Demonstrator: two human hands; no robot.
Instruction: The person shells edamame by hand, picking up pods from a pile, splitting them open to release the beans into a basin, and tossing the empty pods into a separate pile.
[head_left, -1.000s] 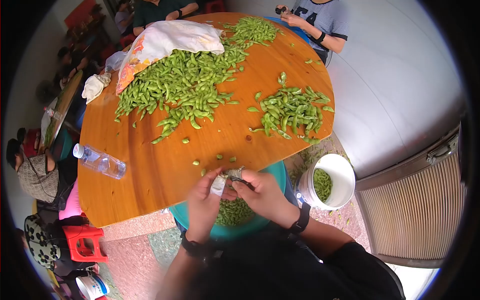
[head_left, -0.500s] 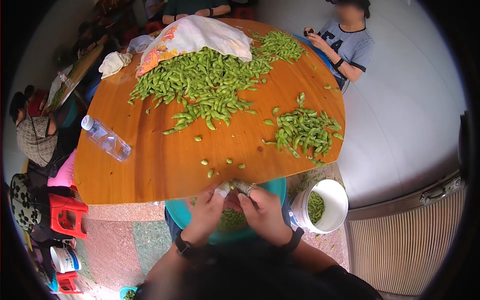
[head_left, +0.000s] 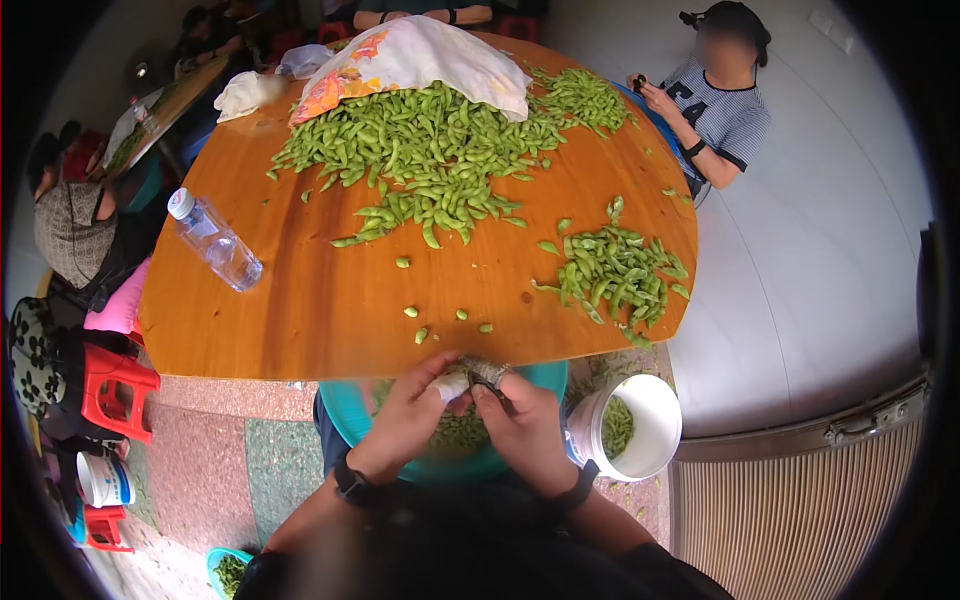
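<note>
My left hand (head_left: 405, 420) and my right hand (head_left: 525, 425) meet over a teal basin (head_left: 345, 415) on my lap, at the near edge of the round wooden table (head_left: 320, 310). Together they pinch a small pod or wrapped piece (head_left: 470, 378), pale on the left, dark on the right; what it is stays unclear. Shelled green beans (head_left: 455, 432) lie in the basin under my hands. Each wrist carries a dark band.
A big heap of green pods (head_left: 425, 150) spills from a cloth sack (head_left: 420, 55); a smaller pile (head_left: 615, 270) lies right. A water bottle (head_left: 212, 240) lies left. A white bucket (head_left: 630, 425) stands by my right. Other people sit around; red stools (head_left: 110, 385) stand left.
The view tilted and drifted, so the table sits higher and the far people show more. My hands stay together over the basin, working the same small piece.
</note>
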